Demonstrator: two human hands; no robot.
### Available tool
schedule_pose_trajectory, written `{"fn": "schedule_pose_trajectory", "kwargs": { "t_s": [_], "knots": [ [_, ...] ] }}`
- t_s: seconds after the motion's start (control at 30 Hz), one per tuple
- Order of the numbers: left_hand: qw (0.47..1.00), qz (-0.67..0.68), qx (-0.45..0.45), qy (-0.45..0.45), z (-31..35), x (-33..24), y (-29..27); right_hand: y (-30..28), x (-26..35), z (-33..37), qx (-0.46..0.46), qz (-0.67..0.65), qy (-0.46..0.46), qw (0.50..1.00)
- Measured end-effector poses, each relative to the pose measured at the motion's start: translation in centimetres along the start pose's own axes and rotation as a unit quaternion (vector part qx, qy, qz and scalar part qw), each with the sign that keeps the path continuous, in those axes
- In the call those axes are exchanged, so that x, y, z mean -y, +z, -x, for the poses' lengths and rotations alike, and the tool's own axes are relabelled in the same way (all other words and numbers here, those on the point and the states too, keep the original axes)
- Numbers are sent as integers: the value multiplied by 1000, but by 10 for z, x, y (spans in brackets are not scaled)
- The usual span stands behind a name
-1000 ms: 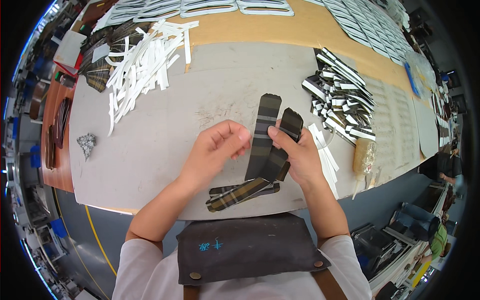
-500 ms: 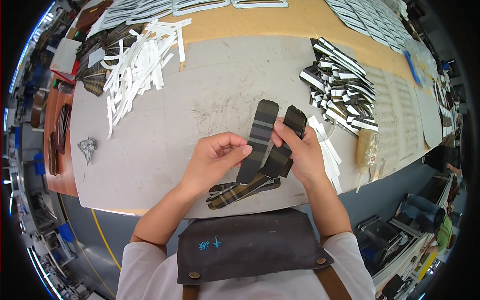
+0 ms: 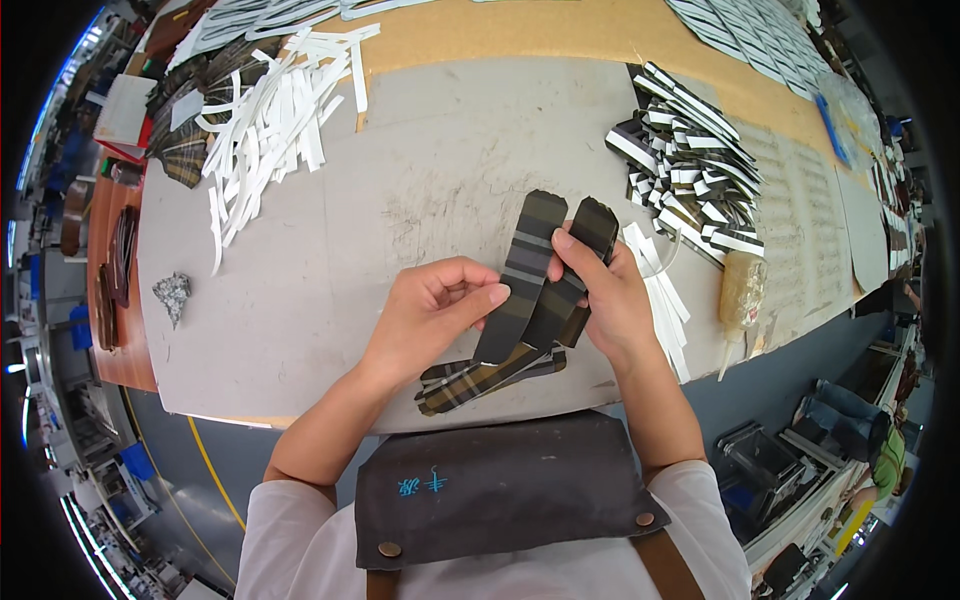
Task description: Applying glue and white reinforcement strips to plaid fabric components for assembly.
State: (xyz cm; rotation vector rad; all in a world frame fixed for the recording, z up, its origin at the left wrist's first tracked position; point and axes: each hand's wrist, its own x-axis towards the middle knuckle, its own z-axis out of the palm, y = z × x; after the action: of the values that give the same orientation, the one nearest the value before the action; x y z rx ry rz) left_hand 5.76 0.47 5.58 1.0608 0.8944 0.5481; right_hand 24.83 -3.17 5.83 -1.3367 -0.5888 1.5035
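My left hand (image 3: 433,308) pinches the left edge of a dark plaid strip (image 3: 525,275) between thumb and fingers. The strip stands tilted, its rounded, notched end pointing away from me. Beside it, my right hand (image 3: 610,290) grips a small bunch of similar dark plaid strips (image 3: 597,225), the thumb lying across the front. Some of my right fingertips are hidden behind the strips. Below both hands, more plaid strips (image 3: 470,385) lie loosely crossed on the grey table board (image 3: 300,330) near its front edge.
White strips (image 3: 270,130) are heaped at the far left, next to plaid fabric (image 3: 185,155). Black-and-white strips (image 3: 690,170) form a pile at the right. Near my right hand are several white strips (image 3: 655,300) and a glue bottle (image 3: 741,295). A crumpled grey lump (image 3: 173,296) lies left.
My hands keep the same hold on the strips. The strip in my left hand and the bunch in my right have shifted slightly, while the whole view has moved a little.
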Motion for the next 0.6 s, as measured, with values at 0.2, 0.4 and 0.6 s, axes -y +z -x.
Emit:
{"fn": "schedule_pose_trajectory", "kwargs": {
  "t_s": [0.2,0.4,0.6],
  "knots": [
    [999,36,2,-21,-2,-3,9,7,1,1,29,-57,-12,998],
    [999,-24,-20,42,-3,10,12,8,-10,-3,32,-40,-57,997],
    [939,-237,-97,228,8,21,25,21,-11,0,15,-56,-29,998]
  ]
}}
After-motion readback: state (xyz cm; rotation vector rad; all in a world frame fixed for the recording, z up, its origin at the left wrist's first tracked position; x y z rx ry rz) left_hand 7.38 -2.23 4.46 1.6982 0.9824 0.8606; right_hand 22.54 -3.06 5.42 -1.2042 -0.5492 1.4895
